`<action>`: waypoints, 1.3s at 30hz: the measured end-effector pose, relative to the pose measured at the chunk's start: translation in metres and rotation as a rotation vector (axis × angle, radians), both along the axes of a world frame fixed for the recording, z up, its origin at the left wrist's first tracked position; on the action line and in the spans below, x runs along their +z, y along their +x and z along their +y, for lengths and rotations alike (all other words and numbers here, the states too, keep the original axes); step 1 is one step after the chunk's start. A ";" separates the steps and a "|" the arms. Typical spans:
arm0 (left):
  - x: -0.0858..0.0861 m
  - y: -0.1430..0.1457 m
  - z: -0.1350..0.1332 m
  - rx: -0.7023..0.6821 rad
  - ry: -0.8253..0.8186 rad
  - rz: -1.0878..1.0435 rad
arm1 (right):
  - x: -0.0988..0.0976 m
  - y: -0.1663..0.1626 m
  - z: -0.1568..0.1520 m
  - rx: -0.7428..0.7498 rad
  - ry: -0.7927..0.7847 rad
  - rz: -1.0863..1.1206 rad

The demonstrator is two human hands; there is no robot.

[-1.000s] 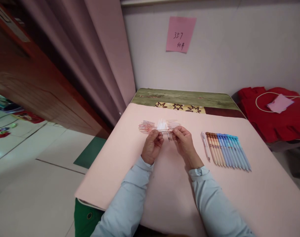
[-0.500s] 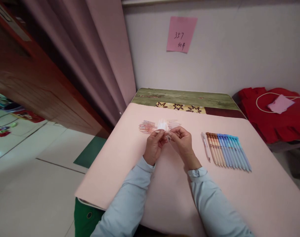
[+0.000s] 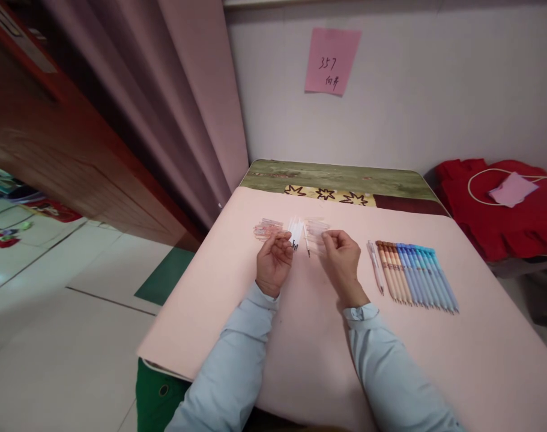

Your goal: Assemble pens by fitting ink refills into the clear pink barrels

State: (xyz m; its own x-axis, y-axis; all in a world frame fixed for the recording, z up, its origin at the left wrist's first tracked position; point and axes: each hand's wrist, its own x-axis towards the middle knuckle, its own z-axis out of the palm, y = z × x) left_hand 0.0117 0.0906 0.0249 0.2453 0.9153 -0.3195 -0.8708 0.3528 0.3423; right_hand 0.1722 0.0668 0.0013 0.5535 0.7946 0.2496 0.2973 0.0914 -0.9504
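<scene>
My left hand [image 3: 274,262] is raised over the table with thumb and forefinger pinched; what lies between them is too small to make out. Just left of it lies a pile of pinkish clear pen parts [image 3: 268,228]. White pen refills [image 3: 295,227] with black tips sit between the hands, and a single refill [image 3: 306,239] lies slightly apart from them. My right hand [image 3: 344,259] is closed in a pinch beside pale, see-through tubes [image 3: 316,229]. Whatever its fingertips hold cannot be made out.
Right of my hands, a whitish pen [image 3: 376,267] lies beside a row of brown and blue pens [image 3: 417,276]. The table [image 3: 309,354] has a pink cover. A red cloth [image 3: 516,231] with a pink note and cord is at the right; a wooden door [image 3: 88,150] stands left.
My hands were together over the refills and have moved apart, left hand leftward, right hand rightward. The refills' black tips and the single refill between them now show.
</scene>
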 end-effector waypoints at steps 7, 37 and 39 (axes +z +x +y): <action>-0.005 -0.003 0.008 0.087 0.044 0.028 | -0.003 -0.004 -0.004 0.044 -0.274 -0.657; -0.002 -0.008 0.000 -0.128 -0.025 -0.039 | -0.007 -0.017 -0.001 0.020 -0.359 -0.963; -0.001 -0.007 0.000 -0.109 -0.044 -0.006 | -0.008 -0.017 0.000 0.019 -0.320 -0.958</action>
